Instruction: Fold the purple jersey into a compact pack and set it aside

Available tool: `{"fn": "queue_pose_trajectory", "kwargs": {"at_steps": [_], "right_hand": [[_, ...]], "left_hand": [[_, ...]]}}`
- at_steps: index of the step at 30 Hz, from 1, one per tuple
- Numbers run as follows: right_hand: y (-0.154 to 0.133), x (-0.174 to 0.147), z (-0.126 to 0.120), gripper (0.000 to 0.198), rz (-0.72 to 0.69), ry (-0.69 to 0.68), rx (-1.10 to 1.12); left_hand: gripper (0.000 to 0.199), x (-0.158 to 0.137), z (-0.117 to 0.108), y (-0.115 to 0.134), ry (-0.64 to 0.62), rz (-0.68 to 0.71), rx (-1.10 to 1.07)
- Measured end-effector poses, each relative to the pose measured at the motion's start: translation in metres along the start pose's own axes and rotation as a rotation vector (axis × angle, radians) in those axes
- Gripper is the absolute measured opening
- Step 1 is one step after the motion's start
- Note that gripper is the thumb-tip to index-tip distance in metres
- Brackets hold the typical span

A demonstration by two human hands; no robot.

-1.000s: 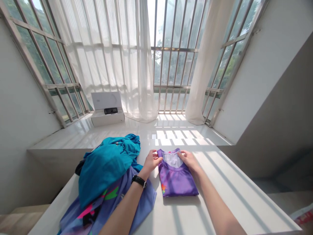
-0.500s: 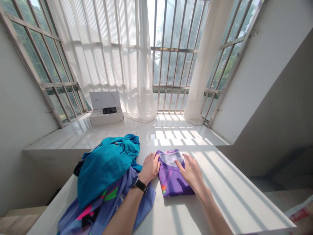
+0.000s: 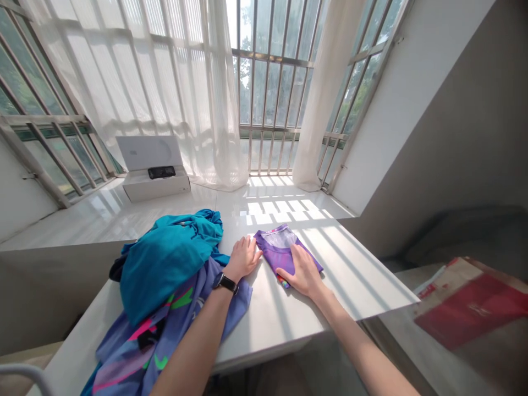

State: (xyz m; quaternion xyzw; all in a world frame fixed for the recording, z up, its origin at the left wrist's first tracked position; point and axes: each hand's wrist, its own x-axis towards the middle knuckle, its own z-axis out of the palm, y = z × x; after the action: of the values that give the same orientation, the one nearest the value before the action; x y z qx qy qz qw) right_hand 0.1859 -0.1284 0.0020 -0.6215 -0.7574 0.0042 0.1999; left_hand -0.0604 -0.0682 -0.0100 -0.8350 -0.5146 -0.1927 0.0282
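A purple folded T-shirt lies on the white table, its collar towards the window and its pale inside showing at the neck. My right hand rests flat on the shirt's lower right part, thumb spread from the fingers, covering some of the fabric. Beside the shirt's left collar corner is my left hand, fingers stretched out, with a dark watch on the wrist. Whether its fingertips touch the shirt I cannot tell. Left of that hand, a teal garment is heaped over a lilac printed garment.
An open white box with a black device stands on the window ledge. White curtains hang before the barred window. Right of the table, lower down, sits a red and brown paper bag.
The view has swung to the right. The folded T-shirt now lies turned at an angle. My right hand has gone from beside the collar down onto the shirt's lower part.
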Motion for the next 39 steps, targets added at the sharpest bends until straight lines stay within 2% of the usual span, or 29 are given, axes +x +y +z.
{"fn": "queue_pose_trajectory", "kwargs": {"at_steps": [2, 5, 7, 9, 12, 16, 24, 29, 39], "right_hand": [[0.02, 0.004, -0.011, 0.096, 0.025, -0.004, -0.051], [0.044, 0.002, -0.021, 0.103, 0.203, 0.001, -0.125], [0.054, -0.006, -0.024, 0.1, 0.32, -0.011, -0.139], [0.062, -0.015, -0.024, 0.096, 0.375, -0.023, -0.138], [0.076, -0.02, -0.026, 0.096, 0.39, -0.052, -0.14], [0.105, -0.005, -0.035, 0.097, 0.43, -0.098, -0.153], [0.158, 0.033, -0.039, 0.103, 0.589, -0.029, -0.153], [0.172, 0.051, -0.037, 0.099, 0.634, 0.044, -0.123], [0.185, 0.071, -0.035, 0.101, 0.615, 0.057, -0.086]], "left_hand": [[0.049, 0.0, 0.0, 0.0, -0.015, 0.003, 0.018], [0.048, 0.0, 0.001, 0.001, -0.047, 0.001, 0.031], [0.046, 0.0, 0.001, 0.001, -0.05, 0.002, 0.029], [0.044, 0.0, 0.002, 0.001, -0.039, 0.003, 0.024], [0.044, -0.001, 0.002, 0.001, -0.019, -0.009, -0.011], [0.041, -0.002, 0.002, 0.0, 0.001, -0.017, -0.073], [0.044, -0.003, 0.003, 0.003, -0.031, -0.042, -0.044], [0.046, -0.002, 0.004, 0.004, -0.052, -0.051, -0.027], [0.048, -0.004, 0.002, 0.006, -0.049, -0.058, 0.015]]}}
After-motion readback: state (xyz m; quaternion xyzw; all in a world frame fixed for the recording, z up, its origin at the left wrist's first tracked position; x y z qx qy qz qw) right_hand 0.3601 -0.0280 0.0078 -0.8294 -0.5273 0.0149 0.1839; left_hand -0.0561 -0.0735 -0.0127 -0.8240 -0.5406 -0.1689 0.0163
